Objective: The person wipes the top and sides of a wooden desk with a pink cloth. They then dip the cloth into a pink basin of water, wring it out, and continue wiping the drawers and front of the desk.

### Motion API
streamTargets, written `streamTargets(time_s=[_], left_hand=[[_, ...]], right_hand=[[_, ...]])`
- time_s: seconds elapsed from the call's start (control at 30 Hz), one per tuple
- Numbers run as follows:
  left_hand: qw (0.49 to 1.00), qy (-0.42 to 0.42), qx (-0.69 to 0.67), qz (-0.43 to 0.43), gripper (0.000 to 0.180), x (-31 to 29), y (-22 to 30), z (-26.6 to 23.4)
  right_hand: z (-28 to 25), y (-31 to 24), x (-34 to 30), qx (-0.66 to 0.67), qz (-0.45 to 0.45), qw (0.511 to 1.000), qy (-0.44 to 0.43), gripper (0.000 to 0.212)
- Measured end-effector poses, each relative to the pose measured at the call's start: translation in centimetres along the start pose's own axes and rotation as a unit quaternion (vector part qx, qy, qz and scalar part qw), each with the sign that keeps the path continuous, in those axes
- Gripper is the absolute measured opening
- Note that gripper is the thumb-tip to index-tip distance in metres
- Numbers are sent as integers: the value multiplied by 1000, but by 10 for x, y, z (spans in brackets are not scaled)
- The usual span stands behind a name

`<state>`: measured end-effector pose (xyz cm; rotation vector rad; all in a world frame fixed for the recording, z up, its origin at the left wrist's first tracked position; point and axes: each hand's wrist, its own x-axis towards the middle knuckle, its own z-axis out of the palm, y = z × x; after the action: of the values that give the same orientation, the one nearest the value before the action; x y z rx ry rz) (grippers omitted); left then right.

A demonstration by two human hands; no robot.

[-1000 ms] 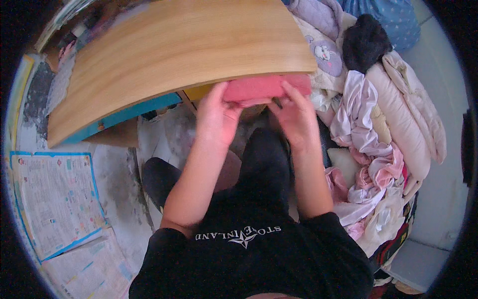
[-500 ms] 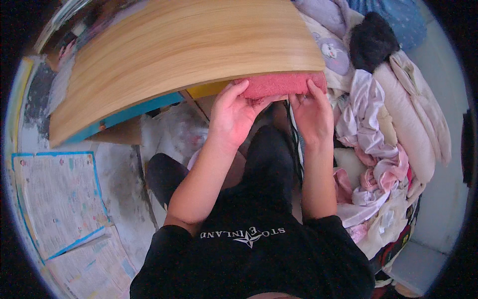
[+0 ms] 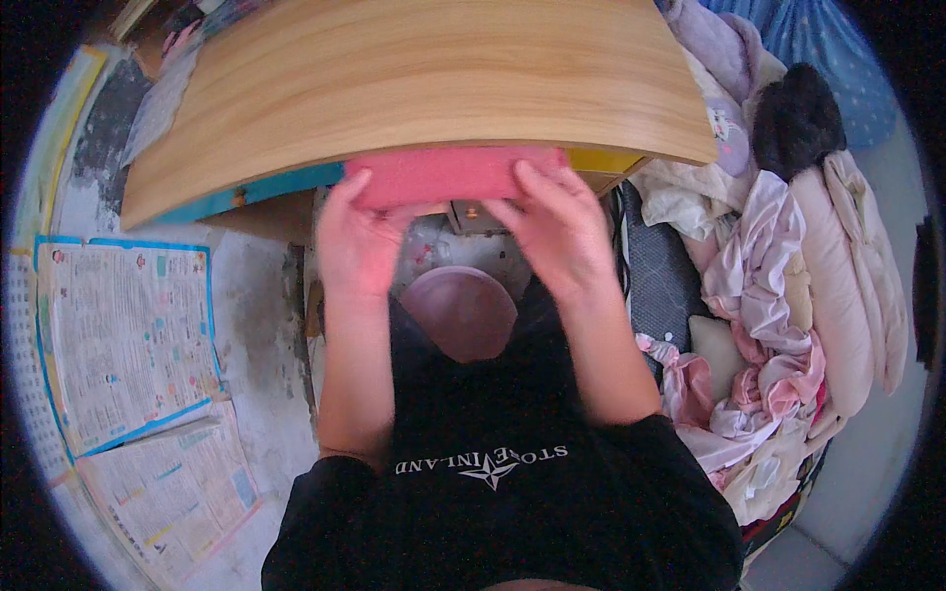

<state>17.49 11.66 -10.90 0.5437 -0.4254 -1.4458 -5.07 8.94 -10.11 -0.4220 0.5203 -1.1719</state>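
Gripping the folded red cloth (image 3: pixel 439 179) near both ends, the fingers of the left hand (image 3: pixel 361 236) and right hand (image 3: pixel 562 234) have shifted leftward along the desk (image 3: pixel 424 79), uncovering its right corner.

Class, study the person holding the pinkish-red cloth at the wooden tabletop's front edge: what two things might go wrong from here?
1. The left hand and right hand hold the pinkish-red cloth right by the front edge of the light-brown wood-grain tabletop, so knuckles might scrape there.
2. The cloth is held near its two ends, with a rounded pale-pink object lower down; if either grip slips, one end might sag or drop.
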Motion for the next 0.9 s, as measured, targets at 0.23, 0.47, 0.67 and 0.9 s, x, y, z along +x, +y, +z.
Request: streamTargets(time_s=[0.23, 0.47, 0.67, 0.9], left_hand=[[985, -76, -100, -118, 29, 27, -107, 85], [993, -55, -37, -96, 38, 28, -84, 67], [998, 15, 53, -16, 38, 9, -34, 45], [990, -80, -43, -109, 29, 26, -110, 101]], right_hand=[[-68, -97, -26, -43, -161, 985, 41, 36], [-61, -69, -20, -17, -147, 987, 66, 35], [-26, -45, -9, -50, -42, 998, 24, 28], [-81, -125, -28, -86, -136, 985, 66, 36]])
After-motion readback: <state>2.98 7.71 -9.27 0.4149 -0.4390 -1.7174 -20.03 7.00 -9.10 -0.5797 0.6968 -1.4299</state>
